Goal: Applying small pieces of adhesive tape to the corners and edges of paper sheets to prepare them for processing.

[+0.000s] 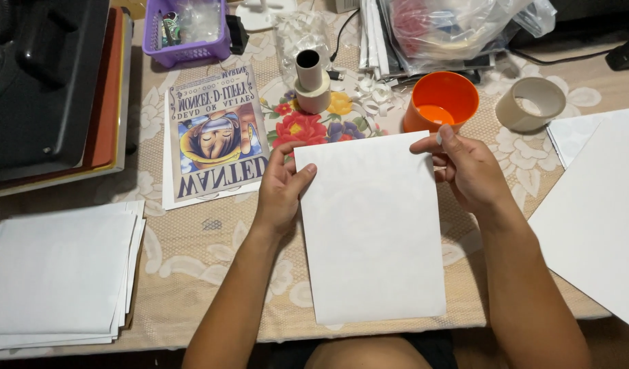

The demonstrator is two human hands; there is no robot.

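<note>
The left hand (282, 188) and right hand (465, 167) each pinch a top corner of a white sheet (372, 229) over the flowery tablecloth (191, 253). An orange cup (441, 102), tape roll (531, 104) and paper stack (58, 273) sit nearby.

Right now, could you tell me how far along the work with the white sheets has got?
One printed poster already lies face-up beside the floral cloth. In hand: both the left hand and the right hand hold a blank white sheet by its top corners, near the orange cup. Left, it seems: a stack of white sheets at the left and more large sheets at the right lie untouched.
</note>
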